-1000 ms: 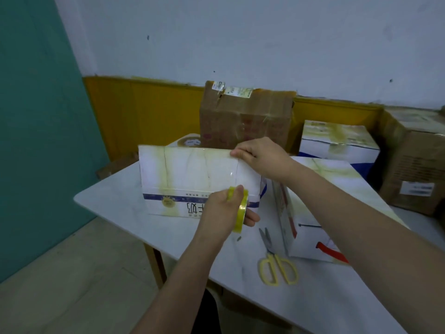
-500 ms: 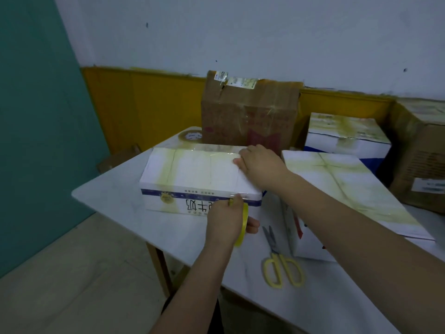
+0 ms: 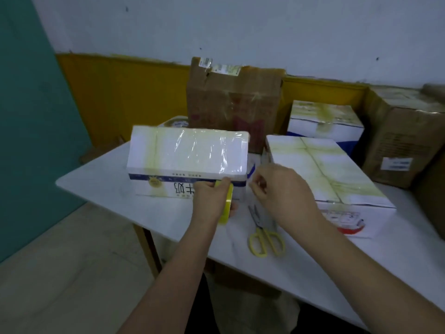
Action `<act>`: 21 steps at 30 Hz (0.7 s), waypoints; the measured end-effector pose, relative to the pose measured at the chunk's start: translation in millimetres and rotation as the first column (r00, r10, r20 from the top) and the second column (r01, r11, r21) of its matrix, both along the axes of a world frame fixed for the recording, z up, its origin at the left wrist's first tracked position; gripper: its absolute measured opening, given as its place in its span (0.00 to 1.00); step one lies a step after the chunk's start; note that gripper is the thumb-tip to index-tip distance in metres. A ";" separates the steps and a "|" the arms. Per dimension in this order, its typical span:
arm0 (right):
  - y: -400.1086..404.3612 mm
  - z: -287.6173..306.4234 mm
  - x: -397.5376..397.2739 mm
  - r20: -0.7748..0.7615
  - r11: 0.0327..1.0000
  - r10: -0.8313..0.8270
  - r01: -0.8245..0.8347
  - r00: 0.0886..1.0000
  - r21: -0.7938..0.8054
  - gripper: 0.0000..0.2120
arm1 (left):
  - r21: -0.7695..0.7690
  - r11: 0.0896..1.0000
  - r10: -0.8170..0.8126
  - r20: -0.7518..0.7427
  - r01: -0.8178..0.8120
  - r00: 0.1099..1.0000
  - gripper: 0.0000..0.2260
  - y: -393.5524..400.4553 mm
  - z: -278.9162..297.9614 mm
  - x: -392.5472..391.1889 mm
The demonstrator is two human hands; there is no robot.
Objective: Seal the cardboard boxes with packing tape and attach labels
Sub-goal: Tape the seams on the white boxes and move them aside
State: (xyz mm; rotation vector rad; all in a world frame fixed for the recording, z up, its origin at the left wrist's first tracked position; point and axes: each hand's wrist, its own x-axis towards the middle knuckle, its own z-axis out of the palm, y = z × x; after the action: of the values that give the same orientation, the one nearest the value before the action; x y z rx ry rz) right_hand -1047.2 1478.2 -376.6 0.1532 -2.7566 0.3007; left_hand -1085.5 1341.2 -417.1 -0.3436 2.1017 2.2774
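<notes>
Two hands are seen at the near right corner of a white box (image 3: 187,162). A yellow tape roll (image 3: 227,205) is gripped by the left hand (image 3: 212,201) against the box's front face. The right hand (image 3: 281,189) is held just right of that corner, fingers curled; whether anything is pinched cannot be told. The box's long axis is laid left-right on the table (image 3: 101,184). Scissors (image 3: 263,233) are placed nearer the right hand.

Five boxes (image 3: 187,155), one scissors (image 3: 265,235), two tape rolls (image 3: 227,204).
</notes>
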 end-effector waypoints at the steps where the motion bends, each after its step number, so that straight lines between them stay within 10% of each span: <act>1: -2.0 -5.7 18.6 0.061 0.997 -0.074 0.073 0.995 0.019 0.11 | 0.032 0.999 0.001 0.003 -0.001 1.000 0.11 1.9 0.5 2.1; 8: -4.8 -47.9 58.2 0.417 0.975 -0.185 0.220 0.890 -0.035 0.12 | 0.041 0.998 -0.054 0.059 0.052 0.997 0.14 9.4 3.6 8.4; 17: 6.3 -34.2 71.5 0.476 0.968 -0.227 0.249 0.850 0.016 0.13 | 0.002 0.995 -0.097 0.094 0.097 0.991 0.12 4.6 4.1 -7.8; 21: 18.3 1.4 80.6 0.378 0.935 -0.108 0.223 0.919 -0.276 0.13 | 0.013 0.986 -0.165 0.156 0.165 0.974 0.12 5.0 11.8 -14.0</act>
State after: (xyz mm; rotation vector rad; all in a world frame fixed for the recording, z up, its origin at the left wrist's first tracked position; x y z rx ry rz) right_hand -966.6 1496.5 -375.2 -0.2462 -2.9994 0.7850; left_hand -1099.5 1346.2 -405.3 -0.3237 1.9748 2.0857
